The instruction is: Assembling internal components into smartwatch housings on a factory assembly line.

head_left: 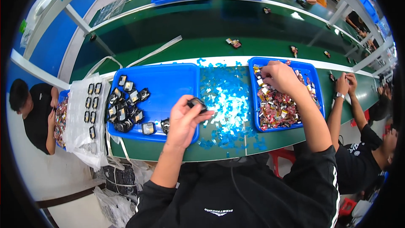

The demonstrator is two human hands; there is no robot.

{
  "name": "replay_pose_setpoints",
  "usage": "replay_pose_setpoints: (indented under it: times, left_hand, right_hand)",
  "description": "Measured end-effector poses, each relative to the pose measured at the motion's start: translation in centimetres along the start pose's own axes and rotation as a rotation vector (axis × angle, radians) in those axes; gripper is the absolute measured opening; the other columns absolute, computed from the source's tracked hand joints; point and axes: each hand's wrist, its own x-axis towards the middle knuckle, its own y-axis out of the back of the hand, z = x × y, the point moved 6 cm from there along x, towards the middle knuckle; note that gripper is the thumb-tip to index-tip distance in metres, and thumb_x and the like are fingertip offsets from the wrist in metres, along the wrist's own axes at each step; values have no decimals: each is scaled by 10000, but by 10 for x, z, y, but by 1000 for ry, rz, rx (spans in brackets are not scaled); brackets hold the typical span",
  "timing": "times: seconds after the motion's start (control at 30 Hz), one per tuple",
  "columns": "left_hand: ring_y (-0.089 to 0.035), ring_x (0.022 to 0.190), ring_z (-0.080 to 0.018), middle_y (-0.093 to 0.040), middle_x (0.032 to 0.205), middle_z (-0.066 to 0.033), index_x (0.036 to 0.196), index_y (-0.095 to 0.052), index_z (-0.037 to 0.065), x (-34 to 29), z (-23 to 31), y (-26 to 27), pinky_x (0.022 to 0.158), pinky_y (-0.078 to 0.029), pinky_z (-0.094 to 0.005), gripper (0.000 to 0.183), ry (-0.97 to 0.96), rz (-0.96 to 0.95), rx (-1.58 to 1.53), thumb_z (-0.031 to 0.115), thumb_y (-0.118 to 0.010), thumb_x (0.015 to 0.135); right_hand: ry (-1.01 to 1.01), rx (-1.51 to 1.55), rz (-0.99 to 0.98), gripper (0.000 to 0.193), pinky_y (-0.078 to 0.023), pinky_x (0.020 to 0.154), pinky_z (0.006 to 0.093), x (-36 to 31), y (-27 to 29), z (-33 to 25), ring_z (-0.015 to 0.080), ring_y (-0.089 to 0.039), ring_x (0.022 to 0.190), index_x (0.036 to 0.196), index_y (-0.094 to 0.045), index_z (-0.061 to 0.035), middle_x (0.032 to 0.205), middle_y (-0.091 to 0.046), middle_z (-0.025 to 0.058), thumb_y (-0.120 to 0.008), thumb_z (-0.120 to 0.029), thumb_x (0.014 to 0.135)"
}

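our left grip (184, 118) pinching a rounded black part (195, 103), over a roomy blue plastic tray (166, 82) edge, can't tell our right grip (280, 77)

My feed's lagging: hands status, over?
Left hand holds black part. Right hand at filled blue tray, grip unclear. Blue scraps beside it; neither hand visibly blocked.

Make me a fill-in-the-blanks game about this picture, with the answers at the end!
1. The left hand holds a small part coloured ____.
2. The right hand is at a tray coloured ____.
3. Another tray, with black parts in it, stands to its ____.
4. The tabletop is coloured ____.

Answers: black; blue; left; green.
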Motion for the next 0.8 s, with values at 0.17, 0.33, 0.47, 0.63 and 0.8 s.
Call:
replay_pose_setpoints:
  times: [0.17,0.33,0.47,0.63,0.8]
  left_hand:
    - [-707,834,-266,-659,1003,-180,1112,-504,16,-2,-11,-18,720,-598,-304,173,41,-65,101,60,-560,954]
    - [-659,875,-173,-624,1069,-139,1257,-498,43,-4,-9,-36,674,-553,-254,284,-5,-85,256,123,-520,985]
    - [-583,963,-142,-572,1091,-66,1138,-659,53,-6,-6,-70,758,-514,-263,248,-181,-216,678,98,-632,896]
    - [-548,891,-138,-606,943,-34,916,-741,72,-5,-10,-88,689,-436,-266,144,-142,-354,922,93,-769,776]
    - [-528,810,-109,-587,897,-27,874,-738,49,-10,-7,-79,636,-412,-239,128,-238,-227,898,113,-779,770]
  right_hand:
    - [-185,425,421,83,-481,685,292,-35,18,9,183,-607,743,880,-638,-18,800,-615,78,-670,-16,804]
    - [-246,1167,457,102,-459,686,189,-63,10,-16,53,-575,758,935,-611,-11,838,-628,-7,-655,22,849]
    - [-196,1503,319,78,-493,675,211,-71,-6,-66,90,-615,772,905,-613,-5,875,-659,48,-661,21,849]
    - [-138,1661,251,69,-505,637,221,-72,-21,-95,104,-632,712,916,-624,23,823,-676,83,-665,23,860]
    - [-219,1598,219,86,-498,614,204,-70,-28,-102,91,-632,694,916,-630,33,816,-680,84,-687,6,857]
